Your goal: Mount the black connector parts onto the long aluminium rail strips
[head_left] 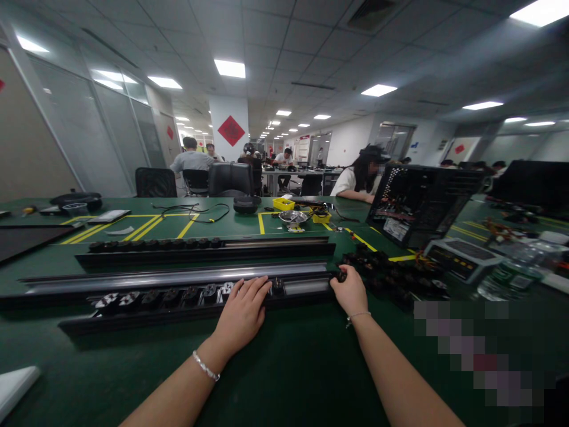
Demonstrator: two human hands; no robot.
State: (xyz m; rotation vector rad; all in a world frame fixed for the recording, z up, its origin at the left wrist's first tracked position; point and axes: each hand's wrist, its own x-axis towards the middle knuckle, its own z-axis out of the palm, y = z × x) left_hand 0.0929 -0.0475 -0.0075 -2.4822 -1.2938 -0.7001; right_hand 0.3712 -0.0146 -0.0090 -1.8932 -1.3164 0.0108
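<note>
A long black rail lies across the near part of the green table, holding a row of small round black modules. My left hand rests on this rail with its fingers stretched over the modules, hiding some of them. One module shows just right of those fingers. At the rail's right end, my right hand pinches a small black round module, partly covered by the fingers. A pile of loose black modules lies just beyond it to the right.
Behind are an empty-looking rail and another rail with modules. At right stand an open computer case, a power supply and a water bottle. Yellow trays and a metal bowl sit farther back. A person sits across.
</note>
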